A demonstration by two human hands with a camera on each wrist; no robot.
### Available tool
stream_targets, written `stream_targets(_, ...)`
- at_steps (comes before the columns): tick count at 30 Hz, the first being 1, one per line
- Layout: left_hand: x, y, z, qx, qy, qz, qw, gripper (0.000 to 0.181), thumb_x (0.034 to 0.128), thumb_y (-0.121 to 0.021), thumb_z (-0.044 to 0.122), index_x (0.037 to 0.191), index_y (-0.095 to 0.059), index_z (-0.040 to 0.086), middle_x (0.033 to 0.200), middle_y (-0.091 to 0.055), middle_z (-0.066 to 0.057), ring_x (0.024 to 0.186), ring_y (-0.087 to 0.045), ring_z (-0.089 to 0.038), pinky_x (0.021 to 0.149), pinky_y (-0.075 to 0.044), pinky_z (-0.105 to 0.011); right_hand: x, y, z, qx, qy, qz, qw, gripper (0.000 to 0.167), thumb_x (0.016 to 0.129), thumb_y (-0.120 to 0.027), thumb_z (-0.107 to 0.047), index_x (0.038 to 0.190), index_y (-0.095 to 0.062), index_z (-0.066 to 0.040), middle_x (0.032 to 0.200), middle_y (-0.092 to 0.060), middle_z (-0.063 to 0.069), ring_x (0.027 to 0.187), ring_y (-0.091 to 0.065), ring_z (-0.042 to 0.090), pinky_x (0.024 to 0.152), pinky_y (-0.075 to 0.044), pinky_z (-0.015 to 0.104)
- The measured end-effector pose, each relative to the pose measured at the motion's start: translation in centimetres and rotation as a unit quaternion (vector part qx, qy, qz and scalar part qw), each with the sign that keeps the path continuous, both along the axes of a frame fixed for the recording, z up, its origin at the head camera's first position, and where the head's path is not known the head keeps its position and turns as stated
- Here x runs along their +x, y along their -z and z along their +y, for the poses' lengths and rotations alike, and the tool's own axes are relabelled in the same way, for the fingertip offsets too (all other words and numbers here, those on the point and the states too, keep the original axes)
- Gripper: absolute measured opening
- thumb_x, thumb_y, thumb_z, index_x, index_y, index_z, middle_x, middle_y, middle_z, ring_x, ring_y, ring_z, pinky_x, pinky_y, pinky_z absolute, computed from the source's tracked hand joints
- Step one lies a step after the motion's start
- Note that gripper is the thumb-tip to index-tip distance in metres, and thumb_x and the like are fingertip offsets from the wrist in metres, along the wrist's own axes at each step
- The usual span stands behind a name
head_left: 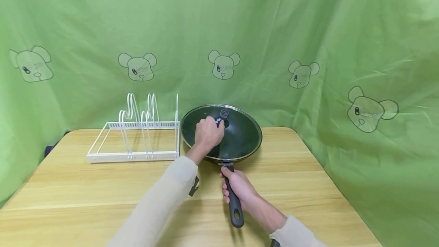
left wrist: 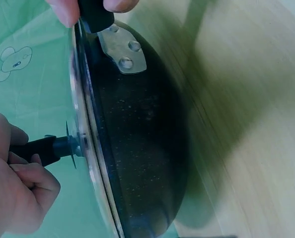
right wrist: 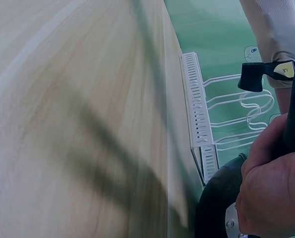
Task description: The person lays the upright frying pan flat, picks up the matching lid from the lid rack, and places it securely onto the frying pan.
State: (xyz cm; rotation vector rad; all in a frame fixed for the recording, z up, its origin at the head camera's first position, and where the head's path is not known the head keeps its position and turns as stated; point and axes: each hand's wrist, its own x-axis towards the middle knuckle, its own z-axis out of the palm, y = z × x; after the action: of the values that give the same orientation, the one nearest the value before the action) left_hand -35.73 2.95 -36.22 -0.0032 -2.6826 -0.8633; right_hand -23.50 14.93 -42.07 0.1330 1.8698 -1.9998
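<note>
A dark wok (left wrist: pixel 142 124) with a metal-rimmed glass lid (head_left: pixel 241 136) on it is in the middle of the head view, right of the rack. My left hand (head_left: pixel 208 132) reaches over the lid and grips its black knob (left wrist: pixel 43 148), fingers curled round it in the left wrist view. The long black handle (head_left: pixel 234 199) points toward me. Near its wok end, my right hand (head_left: pixel 241 188) holds it, thumb on top. The lid's rim lies close against the wok's rim. Whether the wok's base touches the table cannot be made out.
To the left, a white wire rack (head_left: pixel 133 157) with upright looped dividers stands on the wooden table (head_left: pixel 103 190), its right end close beside the wok. Green curtain (head_left: pixel 260 29) with bear-head drawings hangs behind and at both sides.
</note>
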Motion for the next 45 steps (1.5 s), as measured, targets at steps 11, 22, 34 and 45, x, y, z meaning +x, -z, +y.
stream_targets(11,-0.5,0.2,0.0,0.017,0.003,0.000,0.9999,0.043,0.1003,-0.059,0.041,0.097,-0.065,-0.001,0.091,-0.071,-0.020,0.082,-0.071,-0.034,0.068,-0.059,-0.043,-0.1,0.0,0.0,0.001,-0.001,0.000,1.0000,0.029,0.107,-0.044,-0.034,0.109,-0.048,-0.006,0.064,-0.043,-0.005,0.048,-0.039,0.006,0.043,-0.037,0.020)
stream_targets(22,-0.8,-0.4,-0.1,0.036,0.000,-0.020,0.9991,0.042,0.0976,-0.060,0.041,0.093,-0.068,0.000,0.100,-0.072,-0.021,0.093,-0.072,-0.036,0.075,-0.059,-0.045,-0.1,-0.1,-0.1,-0.004,0.005,-0.007,1.0000,0.027,0.107,-0.044,-0.032,0.109,-0.048,-0.005,0.063,-0.042,-0.005,0.047,-0.038,0.006,0.043,-0.037,0.020)
stream_targets(34,-0.8,-0.8,0.0,0.016,0.011,-0.040,0.9990,0.038,0.1002,-0.059,0.041,0.086,-0.064,0.006,0.086,-0.067,-0.013,0.075,-0.065,-0.026,0.061,-0.054,-0.037,-0.4,0.0,0.0,-0.004,0.004,-0.007,1.0000,0.028,0.107,-0.044,-0.032,0.110,-0.048,-0.005,0.064,-0.042,-0.005,0.048,-0.038,0.006,0.044,-0.037,0.020)
stream_targets(45,-0.8,-1.3,-0.1,-0.004,0.009,-0.044,0.9990,0.037,0.0996,-0.061,0.041,0.085,-0.061,0.007,0.084,-0.065,-0.011,0.072,-0.064,-0.025,0.058,-0.052,-0.035,-0.3,-0.2,0.1,-0.004,0.003,-0.004,1.0000,0.027,0.107,-0.045,-0.033,0.107,-0.049,-0.006,0.065,-0.043,-0.004,0.048,-0.039,0.006,0.044,-0.037,0.020)
